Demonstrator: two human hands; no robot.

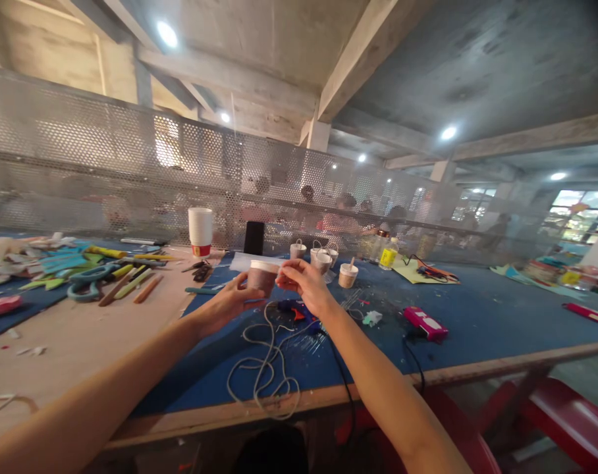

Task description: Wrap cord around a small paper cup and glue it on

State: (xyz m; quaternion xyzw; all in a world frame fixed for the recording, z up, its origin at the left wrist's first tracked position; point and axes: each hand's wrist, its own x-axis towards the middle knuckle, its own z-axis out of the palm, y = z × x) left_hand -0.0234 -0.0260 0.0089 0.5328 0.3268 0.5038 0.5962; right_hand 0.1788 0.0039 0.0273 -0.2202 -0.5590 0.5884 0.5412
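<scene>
A small brown paper cup with a white rim is lifted over the blue mat, with the fingers of my left hand wrapped round its side. At the cup's right edge, the thumb and fingertips of my right hand are pinched together; whatever is between them is too small to make out. Below the hands lies a blue glue gun with an orange trigger, partly covered by my right hand and wrist. A loose grey cord runs in loops from under the cup towards the table's front edge.
Small cups with cord handles and a cup with a stick stand behind. Left are stacked paper cups, a phone, scissors and coloured scraps. Right are a yellow-labelled bottle and a pink device.
</scene>
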